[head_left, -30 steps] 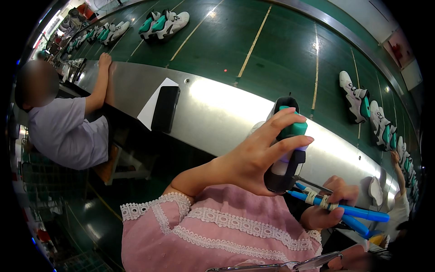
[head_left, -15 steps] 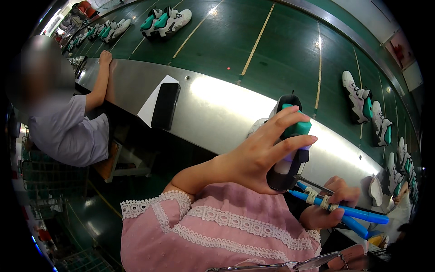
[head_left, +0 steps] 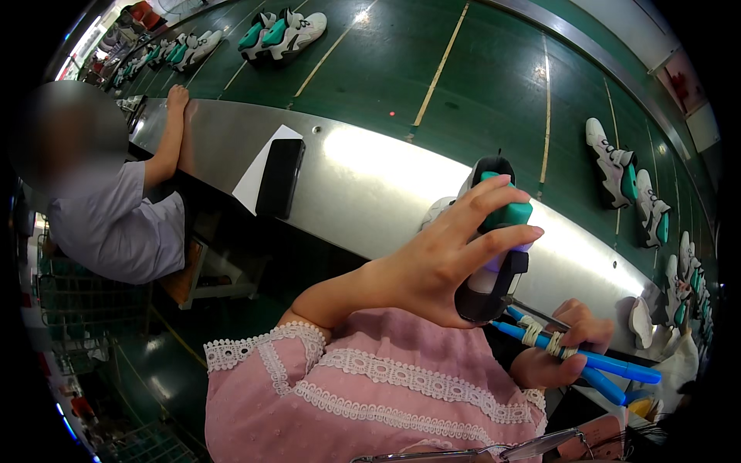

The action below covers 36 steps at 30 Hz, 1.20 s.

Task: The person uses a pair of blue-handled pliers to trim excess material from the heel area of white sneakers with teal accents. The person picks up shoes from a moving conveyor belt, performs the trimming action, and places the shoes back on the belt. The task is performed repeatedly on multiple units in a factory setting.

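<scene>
My left hand [head_left: 432, 266] is closed around a white, green and black sneaker [head_left: 506, 217], tilted over the metal ledge. Its fingers lie over the green part, and much of the shoe is hidden behind the hand. In my right hand [head_left: 575, 343] are blue pens [head_left: 621, 368] bound together with pale rubber bands, along with a thin dark metal piece whose kind I cannot make out. The pen tips point left at the black lower end of the sneaker; whether they touch it I cannot tell.
A black phone [head_left: 280, 179] lies on white paper [head_left: 253, 185] on the metal ledge [head_left: 351, 177]. Beyond runs a green conveyor belt [head_left: 386, 69] carrying sneakers [head_left: 285, 37] left and more sneakers [head_left: 614, 166] right. A co-worker [head_left: 116, 208] sits at left, one hand on the ledge.
Almost nothing differs. My hands, the sneaker and the pens keep their places apart from a tiny shift, and the co-worker's head is slightly lower.
</scene>
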### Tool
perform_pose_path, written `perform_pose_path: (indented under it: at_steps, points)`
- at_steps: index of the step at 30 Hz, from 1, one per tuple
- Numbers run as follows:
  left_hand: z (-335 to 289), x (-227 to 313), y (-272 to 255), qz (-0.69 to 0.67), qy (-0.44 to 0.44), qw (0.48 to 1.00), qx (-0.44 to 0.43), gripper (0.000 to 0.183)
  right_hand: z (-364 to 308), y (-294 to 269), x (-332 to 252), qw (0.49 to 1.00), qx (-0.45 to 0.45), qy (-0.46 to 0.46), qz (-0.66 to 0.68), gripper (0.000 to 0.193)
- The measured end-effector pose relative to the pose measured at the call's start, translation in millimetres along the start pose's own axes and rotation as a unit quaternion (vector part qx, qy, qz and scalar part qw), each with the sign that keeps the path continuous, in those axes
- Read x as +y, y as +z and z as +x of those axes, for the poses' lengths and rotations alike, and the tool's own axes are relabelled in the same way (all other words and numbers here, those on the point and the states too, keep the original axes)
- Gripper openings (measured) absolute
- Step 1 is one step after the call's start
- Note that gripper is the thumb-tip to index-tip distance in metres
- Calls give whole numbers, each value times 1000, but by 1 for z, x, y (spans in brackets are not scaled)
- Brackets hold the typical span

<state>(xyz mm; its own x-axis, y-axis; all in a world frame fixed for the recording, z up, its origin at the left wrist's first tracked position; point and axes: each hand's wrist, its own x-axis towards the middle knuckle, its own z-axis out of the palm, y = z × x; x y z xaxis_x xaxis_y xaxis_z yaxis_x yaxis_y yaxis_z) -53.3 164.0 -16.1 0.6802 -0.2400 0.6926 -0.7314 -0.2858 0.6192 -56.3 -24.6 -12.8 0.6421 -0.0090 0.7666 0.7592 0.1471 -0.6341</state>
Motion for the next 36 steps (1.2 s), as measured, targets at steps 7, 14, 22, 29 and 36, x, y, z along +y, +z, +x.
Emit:
perform_pose_path:
  at_steps: [7,14,22,29,36]
  points:
    - [3,-4,-6,10,8,1000,4,83,8,2,-9,995,-82,49,-27,44]
    - [25,-10,-18,24,-9,1000,-7,90,55,6,-10,971,-229,33,-55,32]
    - [36,-26,-22,44,-32,998,16,95,76,22,6,971,-226,35,-71,30]
    - [1,-23,-15,7,46,999,16,90,41,-20,30,992,105,43,49,30]
    - [-133,-101,63,237,462,851,-77,48,-77,-84,68,936,280,210,-36,21]
